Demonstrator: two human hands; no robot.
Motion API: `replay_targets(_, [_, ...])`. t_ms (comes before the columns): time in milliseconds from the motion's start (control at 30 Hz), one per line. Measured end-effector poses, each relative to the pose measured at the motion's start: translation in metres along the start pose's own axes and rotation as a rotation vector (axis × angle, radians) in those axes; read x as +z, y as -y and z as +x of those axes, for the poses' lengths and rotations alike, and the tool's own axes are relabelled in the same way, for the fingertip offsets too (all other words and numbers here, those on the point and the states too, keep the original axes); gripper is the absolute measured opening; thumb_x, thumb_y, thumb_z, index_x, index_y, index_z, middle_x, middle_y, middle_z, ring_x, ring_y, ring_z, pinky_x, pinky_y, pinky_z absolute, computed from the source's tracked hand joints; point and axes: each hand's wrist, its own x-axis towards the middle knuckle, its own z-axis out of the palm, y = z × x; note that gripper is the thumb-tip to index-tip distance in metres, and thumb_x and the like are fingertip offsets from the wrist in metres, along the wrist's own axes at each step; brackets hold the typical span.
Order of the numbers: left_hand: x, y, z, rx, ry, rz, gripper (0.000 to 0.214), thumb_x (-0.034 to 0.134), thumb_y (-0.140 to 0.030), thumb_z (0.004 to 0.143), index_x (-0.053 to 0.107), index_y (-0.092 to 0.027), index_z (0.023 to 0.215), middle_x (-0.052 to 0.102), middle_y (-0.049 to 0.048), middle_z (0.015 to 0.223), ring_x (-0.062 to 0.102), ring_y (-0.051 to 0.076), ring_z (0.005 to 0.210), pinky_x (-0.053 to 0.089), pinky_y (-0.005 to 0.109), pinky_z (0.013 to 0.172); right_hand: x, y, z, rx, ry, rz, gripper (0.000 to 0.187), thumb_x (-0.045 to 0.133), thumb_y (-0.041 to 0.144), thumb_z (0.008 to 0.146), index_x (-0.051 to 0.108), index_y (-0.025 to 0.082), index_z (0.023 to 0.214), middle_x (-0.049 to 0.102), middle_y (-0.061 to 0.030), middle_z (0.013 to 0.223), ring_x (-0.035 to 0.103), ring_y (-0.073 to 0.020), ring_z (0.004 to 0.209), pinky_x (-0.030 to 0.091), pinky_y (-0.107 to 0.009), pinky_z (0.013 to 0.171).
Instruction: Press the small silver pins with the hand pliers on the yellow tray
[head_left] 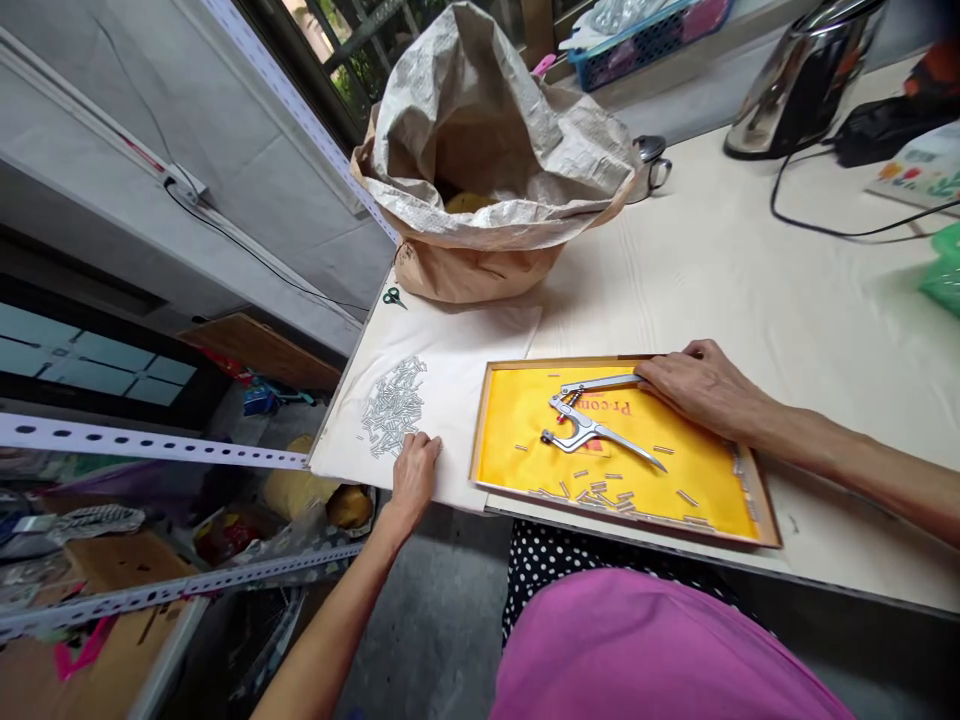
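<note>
My left hand (pixel 416 468) rests at the near end of a pile of small silver metal pieces (pixel 394 405) on white cloth. Its fingers are curled together, and whatever they might hold is hidden. At the far rim of a shallow tray (pixel 477 440) with a yellow lining, my right hand (pixel 701 388) has its fingers closed at the end of the upper handle of metal hand pliers (pixel 589 430). The pliers' two handles are spread apart over the yellow lining. Several short metal pieces (pixel 600 495) lie scattered in the tray, mostly along its near side.
A large open sack (pixel 480 265) stands behind the pile. Small scissors (pixel 393 297) lie near the table's left edge. A lidded metal cup (pixel 651 168), an electric kettle (pixel 795 85) with a cord and a blue basket (pixel 645 45) are at the back.
</note>
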Motion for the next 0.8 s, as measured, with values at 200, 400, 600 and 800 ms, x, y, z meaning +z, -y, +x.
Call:
replay_targets(200, [-0.002, 0.002, 0.002, -0.032, -0.064, -0.172, 0.019, 0.049, -0.017, 0.092, 0.067, -0.019, 0.086, 0.066, 0.0099, 0.091, 0.058, 0.026, 0.096, 0.048, 0.036, 0.084, -0.010, 0.010, 0.000, -0.031, 0.039, -0.055, 0.030, 0.025, 0.030, 0.100, 0.050, 0.023, 0.083, 0.060, -0.0036, 0.077, 0.051, -0.0198, 0.073, 0.030, -0.041, 0.082])
replay_targets(400, [-0.035, -0.039, 0.014, -0.174, -0.173, -0.807, 0.017, 0.061, -0.029, 0.086, 0.073, -0.018, 0.090, 0.074, 0.0073, 0.091, 0.067, 0.021, 0.082, 0.053, 0.034, 0.078, -0.033, 0.031, 0.005, -0.138, -0.040, -0.225, 0.035, 0.022, 0.017, 0.100, 0.055, 0.020, 0.093, 0.062, -0.0053, 0.084, 0.051, -0.0189, 0.077, 0.028, -0.040, 0.086])
replay_targets(600, [-0.046, -0.120, 0.038, -0.164, -0.006, -1.260, 0.020, 0.071, -0.033, 0.076, 0.077, -0.016, 0.084, 0.077, 0.0076, 0.091, 0.070, 0.019, 0.079, 0.055, 0.027, 0.068, -0.056, 0.052, 0.018, -0.177, -0.133, -0.416, 0.034, 0.028, 0.012, 0.098, 0.061, 0.021, 0.097, 0.064, -0.0045, 0.082, 0.047, -0.0190, 0.075, 0.023, -0.041, 0.090])
replay_targets(800, [-0.034, -0.139, 0.051, -0.183, 0.041, -1.294, 0.017, 0.073, -0.029, 0.074, 0.077, -0.014, 0.080, 0.078, 0.0086, 0.087, 0.071, 0.019, 0.078, 0.055, 0.026, 0.069, -0.064, 0.058, 0.022, -0.181, -0.114, -0.446, 0.033, 0.030, 0.013, 0.099, 0.062, 0.021, 0.097, 0.064, -0.0045, 0.082, 0.046, -0.0188, 0.075, 0.022, -0.042, 0.089])
